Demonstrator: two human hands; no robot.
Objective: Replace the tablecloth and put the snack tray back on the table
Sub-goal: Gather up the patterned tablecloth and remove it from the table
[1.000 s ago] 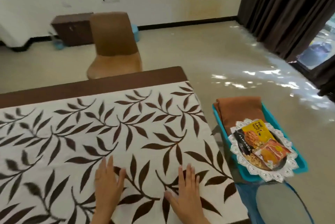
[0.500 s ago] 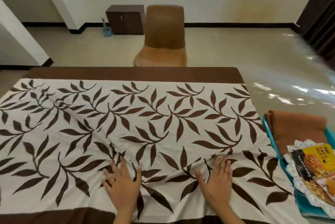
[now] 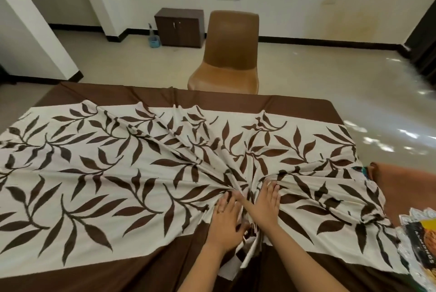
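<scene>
A white tablecloth [image 3: 99,173] with brown leaves and a brown border covers the table. Its middle near me is gathered into deep folds. My left hand [image 3: 224,217] lies flat on the bunched cloth, a ring on one finger. Close beside it, my right hand [image 3: 265,203] presses the folds, fingers together. Both hands push cloth toward each other; neither clearly grasps it. The snack tray [image 3: 417,244], white-lace-edged with snack packets, shows only partly at the right edge. A folded orange-brown cloth [image 3: 405,180] lies behind it.
A brown chair [image 3: 230,55] stands at the far side of the table. A dark low cabinet [image 3: 179,27] and a small blue bucket [image 3: 154,42] sit by the back wall. Dark curtains [image 3: 424,39] hang at the far right. A white pillar [image 3: 37,39] rises at left.
My hands have slid together toward the middle, bunching the flat tablecloth into radiating folds. The view has swung left, so the tray has moved to the right edge.
</scene>
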